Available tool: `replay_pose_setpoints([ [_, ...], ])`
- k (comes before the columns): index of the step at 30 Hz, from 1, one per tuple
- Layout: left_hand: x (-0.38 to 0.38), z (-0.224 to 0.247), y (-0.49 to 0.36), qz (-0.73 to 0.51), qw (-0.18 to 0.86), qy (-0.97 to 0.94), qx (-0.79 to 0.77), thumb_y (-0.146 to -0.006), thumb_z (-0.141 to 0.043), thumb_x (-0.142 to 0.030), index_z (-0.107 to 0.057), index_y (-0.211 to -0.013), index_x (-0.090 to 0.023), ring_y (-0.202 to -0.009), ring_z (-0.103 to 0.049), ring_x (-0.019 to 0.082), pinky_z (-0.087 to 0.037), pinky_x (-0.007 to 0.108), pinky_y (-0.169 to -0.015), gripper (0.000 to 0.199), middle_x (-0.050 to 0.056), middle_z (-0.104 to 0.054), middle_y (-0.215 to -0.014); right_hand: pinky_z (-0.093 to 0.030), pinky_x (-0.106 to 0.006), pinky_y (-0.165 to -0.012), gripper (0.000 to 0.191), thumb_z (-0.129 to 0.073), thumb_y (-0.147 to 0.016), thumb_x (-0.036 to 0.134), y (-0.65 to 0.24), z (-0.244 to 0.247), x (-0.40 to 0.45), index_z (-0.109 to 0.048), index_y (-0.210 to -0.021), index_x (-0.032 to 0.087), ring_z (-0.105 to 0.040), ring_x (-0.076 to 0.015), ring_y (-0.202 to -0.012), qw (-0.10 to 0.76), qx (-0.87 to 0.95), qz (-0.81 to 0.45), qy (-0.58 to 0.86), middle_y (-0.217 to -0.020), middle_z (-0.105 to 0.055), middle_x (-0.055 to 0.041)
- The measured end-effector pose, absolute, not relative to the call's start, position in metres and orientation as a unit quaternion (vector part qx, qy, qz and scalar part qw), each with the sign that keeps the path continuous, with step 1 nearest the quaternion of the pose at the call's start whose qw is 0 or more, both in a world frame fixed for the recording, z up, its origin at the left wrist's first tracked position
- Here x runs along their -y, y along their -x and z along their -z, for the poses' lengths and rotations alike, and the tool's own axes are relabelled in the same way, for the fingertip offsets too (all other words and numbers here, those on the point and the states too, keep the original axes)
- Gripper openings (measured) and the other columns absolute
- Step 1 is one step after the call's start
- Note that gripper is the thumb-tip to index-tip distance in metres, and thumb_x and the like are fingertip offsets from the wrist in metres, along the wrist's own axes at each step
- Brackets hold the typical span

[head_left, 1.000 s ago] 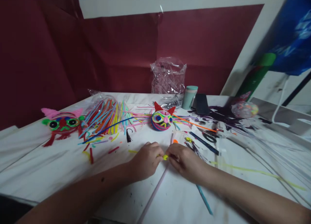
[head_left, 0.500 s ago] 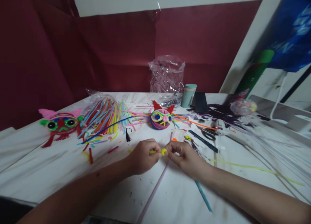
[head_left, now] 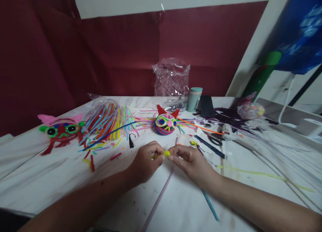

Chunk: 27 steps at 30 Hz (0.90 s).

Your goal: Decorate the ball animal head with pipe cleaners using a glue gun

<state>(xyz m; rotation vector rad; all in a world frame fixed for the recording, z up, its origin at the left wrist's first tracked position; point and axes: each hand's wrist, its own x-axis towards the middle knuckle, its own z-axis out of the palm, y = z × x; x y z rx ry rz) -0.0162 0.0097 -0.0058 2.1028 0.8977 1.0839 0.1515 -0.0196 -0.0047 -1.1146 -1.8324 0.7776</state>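
A yellow pipe cleaner [head_left: 166, 153], coiled at its end, is pinched between my two hands above the white table. My left hand [head_left: 148, 158] grips its straight part, the fingers curled around it. From the other side my right hand [head_left: 190, 159] squeezes the coil between thumb and forefinger. Behind my hands sits a round animal head [head_left: 166, 124] wrapped in coloured pipe cleaners, with red ears and a pink nose. A lilac pipe cleaner [head_left: 161, 195] runs beneath my hands towards the table's front edge.
At left stands a red figure [head_left: 61, 131] with pink ears. Bundled pipe cleaners [head_left: 105, 121] lie in a plastic bag beside it. Scissors [head_left: 214, 138], a glue gun [head_left: 226, 129], a phone [head_left: 206, 105] and a green cup [head_left: 194, 99] are at right. A blue pipe cleaner [head_left: 210, 205] lies near my right forearm.
The yellow coil has turned in my fingers and now shows more of its edge. Both hands have shifted very slightly left and up with it.
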Motion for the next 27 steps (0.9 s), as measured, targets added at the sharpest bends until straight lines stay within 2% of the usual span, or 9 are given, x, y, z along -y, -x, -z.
replay_pose_setpoints([
  [5, -0.011, 0.008, 0.014, -0.396, 0.300, -0.796, -0.346, -0.073, -0.051, -0.017, -0.051, -0.061, -0.016, -0.062, -0.049, 0.011, -0.039, 0.022, -0.060, 0.012, -0.002, -0.050, -0.064, -0.042, -0.023, -0.061, 0.020, -0.049, -0.084, 0.030, -0.151, 0.007, 0.019, -0.056, -0.071, 0.017, -0.053, -0.0135, -0.065, 0.430, 0.725, -0.275, 0.462, -0.067, -0.059, -0.0011],
  [9, -0.016, 0.011, 0.016, -0.361, 0.267, -0.821, -0.353, -0.073, -0.051, -0.014, -0.053, -0.063, -0.016, -0.065, -0.051, 0.011, -0.039, 0.023, -0.063, 0.010, -0.001, -0.052, -0.067, -0.038, -0.023, -0.055, 0.016, -0.045, -0.084, 0.023, -0.154, 0.009, 0.015, -0.053, -0.071, 0.017, -0.050, -0.0136, -0.060, 0.379, 0.764, -0.212, 0.477, -0.064, -0.055, -0.0011],
  [13, -0.016, 0.014, 0.019, -0.350, 0.222, -0.850, -0.326, -0.076, -0.049, -0.013, -0.054, -0.066, -0.016, -0.067, -0.052, 0.012, -0.040, 0.023, -0.063, 0.012, 0.000, -0.052, -0.068, -0.039, -0.026, -0.058, 0.014, -0.042, -0.081, 0.015, -0.156, 0.009, 0.014, -0.052, -0.073, 0.016, -0.050, -0.0159, -0.062, 0.336, 0.830, -0.109, 0.431, -0.066, -0.055, -0.0043],
  [16, -0.013, 0.016, 0.019, -0.335, 0.192, -0.870, -0.307, -0.077, -0.047, -0.012, -0.054, -0.067, -0.015, -0.067, -0.052, 0.013, -0.040, 0.023, -0.062, 0.013, 0.001, -0.053, -0.069, -0.040, -0.028, -0.060, 0.016, -0.040, -0.080, 0.011, -0.158, 0.009, 0.015, -0.054, -0.072, 0.015, -0.050, -0.0175, -0.064, 0.294, 0.864, -0.078, 0.401, -0.067, -0.056, -0.0072],
  [19, -0.011, 0.016, 0.020, -0.331, 0.176, -0.887, -0.271, -0.075, -0.046, -0.009, -0.054, -0.067, -0.016, -0.068, -0.052, 0.013, -0.040, 0.024, -0.063, 0.012, 0.002, -0.053, -0.069, -0.041, -0.030, -0.062, 0.016, -0.042, -0.079, 0.010, -0.159, 0.008, 0.016, -0.056, -0.072, 0.014, -0.052, -0.0187, -0.067, 0.278, 0.867, -0.104, 0.400, -0.070, -0.059, -0.0089],
  [24, -0.013, 0.007, 0.021, -0.402, 0.209, -0.842, -0.293, -0.074, -0.048, -0.010, -0.050, -0.066, -0.016, -0.066, -0.051, 0.012, -0.040, 0.024, -0.062, 0.011, 0.001, -0.052, -0.069, -0.042, -0.026, -0.065, 0.012, -0.050, -0.082, 0.023, -0.156, 0.006, 0.014, -0.058, -0.077, 0.016, -0.054, -0.0153, -0.068, 0.396, 0.763, -0.275, 0.431, -0.072, -0.060, -0.0038],
  [27, -0.013, 0.005, 0.020, -0.443, 0.223, -0.810, -0.314, -0.075, -0.050, -0.011, -0.050, -0.067, -0.017, -0.066, -0.051, 0.011, -0.040, 0.023, -0.062, 0.010, 0.000, -0.052, -0.069, -0.042, -0.025, -0.064, 0.015, -0.055, -0.081, 0.030, -0.152, 0.009, 0.015, -0.058, -0.077, 0.016, -0.052, -0.0140, -0.068, 0.438, 0.714, -0.335, 0.432, -0.071, -0.058, -0.0015],
])
